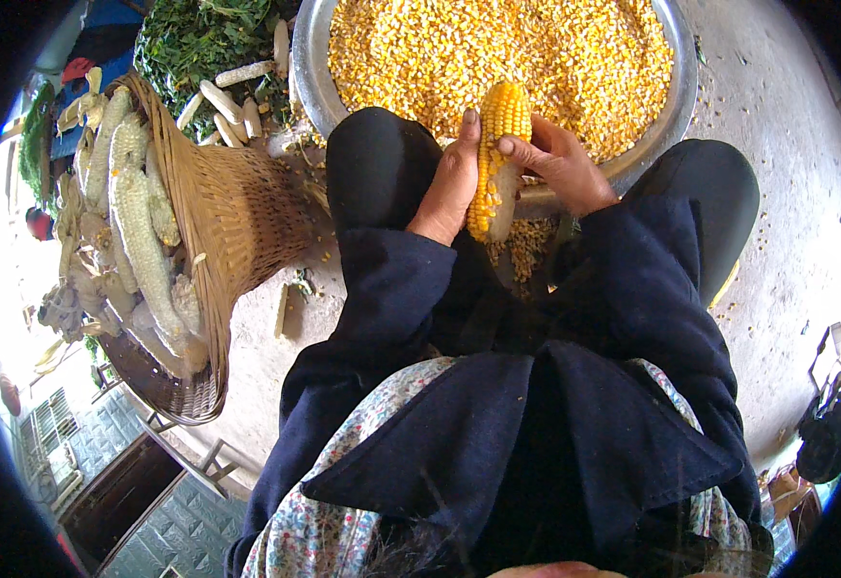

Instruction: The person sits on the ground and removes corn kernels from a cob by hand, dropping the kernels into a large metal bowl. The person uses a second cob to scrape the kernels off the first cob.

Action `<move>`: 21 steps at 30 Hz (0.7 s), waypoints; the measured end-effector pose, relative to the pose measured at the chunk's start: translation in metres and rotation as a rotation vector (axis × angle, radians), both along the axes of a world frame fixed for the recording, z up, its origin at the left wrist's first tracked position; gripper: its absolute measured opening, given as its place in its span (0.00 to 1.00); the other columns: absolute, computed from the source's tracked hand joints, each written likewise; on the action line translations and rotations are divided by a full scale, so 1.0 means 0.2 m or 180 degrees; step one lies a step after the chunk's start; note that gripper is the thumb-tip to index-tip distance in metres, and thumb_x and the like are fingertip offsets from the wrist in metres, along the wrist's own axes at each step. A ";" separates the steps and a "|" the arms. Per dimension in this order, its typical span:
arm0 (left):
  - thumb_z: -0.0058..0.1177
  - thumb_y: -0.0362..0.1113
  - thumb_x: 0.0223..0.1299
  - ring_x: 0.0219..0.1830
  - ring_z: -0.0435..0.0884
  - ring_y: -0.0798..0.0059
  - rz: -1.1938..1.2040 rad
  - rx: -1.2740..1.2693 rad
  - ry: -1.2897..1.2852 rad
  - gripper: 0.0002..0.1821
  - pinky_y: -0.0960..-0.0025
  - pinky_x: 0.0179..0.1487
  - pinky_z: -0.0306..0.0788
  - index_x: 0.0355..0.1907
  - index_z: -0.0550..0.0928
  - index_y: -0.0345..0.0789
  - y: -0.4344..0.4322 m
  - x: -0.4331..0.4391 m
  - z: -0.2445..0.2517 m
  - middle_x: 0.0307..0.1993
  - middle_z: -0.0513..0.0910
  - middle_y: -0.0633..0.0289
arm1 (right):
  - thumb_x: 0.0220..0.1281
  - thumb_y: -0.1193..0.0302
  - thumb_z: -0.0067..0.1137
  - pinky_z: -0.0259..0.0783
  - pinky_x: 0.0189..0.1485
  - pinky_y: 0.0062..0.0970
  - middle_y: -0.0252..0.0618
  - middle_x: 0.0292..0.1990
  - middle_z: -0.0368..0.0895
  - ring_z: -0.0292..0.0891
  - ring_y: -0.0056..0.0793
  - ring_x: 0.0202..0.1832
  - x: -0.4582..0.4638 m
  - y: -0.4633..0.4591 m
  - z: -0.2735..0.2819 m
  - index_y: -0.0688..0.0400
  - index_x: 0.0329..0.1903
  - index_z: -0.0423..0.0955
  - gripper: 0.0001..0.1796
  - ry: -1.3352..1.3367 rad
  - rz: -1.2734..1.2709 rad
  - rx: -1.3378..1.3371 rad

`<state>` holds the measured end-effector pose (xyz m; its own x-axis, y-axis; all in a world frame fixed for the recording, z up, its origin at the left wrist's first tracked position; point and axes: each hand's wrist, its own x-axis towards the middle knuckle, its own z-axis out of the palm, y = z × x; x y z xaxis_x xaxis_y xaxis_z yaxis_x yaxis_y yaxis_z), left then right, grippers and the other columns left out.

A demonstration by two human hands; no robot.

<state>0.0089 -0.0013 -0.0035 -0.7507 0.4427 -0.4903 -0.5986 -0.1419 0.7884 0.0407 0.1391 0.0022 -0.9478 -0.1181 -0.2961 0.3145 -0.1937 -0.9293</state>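
Observation:
Between my two hands is a partly shelled ear of corn [505,115], tilted slightly, its upper end over the near rim of a basin. Yellow kernels cover its top and left side, while the lower right side is bare cob. My left hand [452,180] grips it from the left, thumb pointing up along the side. On the right, my right hand [568,162] holds the ear with its thumb pressed against the kernels. The wide metal basin [684,72] beyond my knees carries a thick layer of loose corn kernels [420,50]. My right fingers are partly hidden behind the ear.
A woven wicker basket [247,209] at the left holds several stripped cobs [138,231]. More bare cobs [221,101] lie beside a heap of green leaves [203,43]. Loose kernels [525,249] lie below my hands, and a wooden stool or bench [207,462] stands lower left.

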 end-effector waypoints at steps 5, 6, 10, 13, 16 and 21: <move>0.29 0.62 0.59 0.34 0.77 0.76 0.0125 0.0357 -0.0266 0.33 0.72 0.38 0.73 0.49 0.69 0.33 0.00 -0.01 0.00 0.36 0.76 0.61 | 0.48 0.60 0.62 0.64 0.47 0.24 0.36 0.39 0.74 0.68 0.21 0.43 0.01 -0.01 0.01 0.65 0.49 0.65 0.29 0.0264 -0.0068 -0.0062; 0.29 0.62 0.59 0.34 0.77 0.75 0.0158 0.0441 -0.0342 0.33 0.71 0.38 0.73 0.49 0.69 0.34 0.00 -0.02 0.00 0.37 0.76 0.60 | 0.48 0.60 0.62 0.63 0.48 0.24 0.37 0.41 0.74 0.68 0.22 0.44 0.01 -0.01 0.02 0.65 0.50 0.65 0.30 0.0303 -0.0060 -0.0135; 0.29 0.62 0.59 0.29 0.78 0.68 0.0032 0.1000 -0.0773 0.32 0.67 0.32 0.75 0.48 0.69 0.35 -0.02 -0.03 0.00 0.33 0.77 0.57 | 0.53 0.61 0.58 0.61 0.53 0.25 0.39 0.49 0.70 0.65 0.26 0.50 0.00 0.02 0.07 0.64 0.59 0.56 0.35 -0.0247 -0.0423 -0.0944; 0.26 0.62 0.59 0.22 0.78 0.64 -0.0178 0.1256 -0.1016 0.32 0.66 0.25 0.75 0.48 0.70 0.36 -0.02 -0.02 0.03 0.28 0.78 0.53 | 0.54 0.65 0.57 0.60 0.54 0.25 0.42 0.51 0.67 0.65 0.28 0.51 -0.01 0.04 0.05 0.59 0.64 0.48 0.38 -0.0203 -0.0392 -0.1194; 0.25 0.61 0.60 0.20 0.78 0.64 -0.0230 0.1327 -0.1147 0.32 0.66 0.24 0.75 0.47 0.70 0.35 -0.03 -0.01 0.03 0.26 0.78 0.53 | 0.52 0.67 0.59 0.58 0.56 0.25 0.42 0.52 0.66 0.63 0.29 0.53 -0.01 0.04 0.05 0.56 0.64 0.47 0.40 0.0041 -0.0039 -0.1037; 0.29 0.60 0.60 0.26 0.78 0.69 0.0041 0.0865 -0.0731 0.31 0.68 0.30 0.75 0.48 0.69 0.33 -0.02 0.00 -0.02 0.29 0.78 0.57 | 0.47 0.65 0.63 0.56 0.58 0.25 0.41 0.53 0.63 0.59 0.29 0.56 -0.01 0.02 0.10 0.54 0.64 0.47 0.44 0.0287 0.0120 -0.0490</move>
<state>0.0086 -0.0044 -0.0071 -0.6410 0.5714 -0.5125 -0.7526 -0.3367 0.5658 0.0387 0.1426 0.0215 -0.9638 -0.1913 -0.1859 0.2410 -0.3255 -0.9143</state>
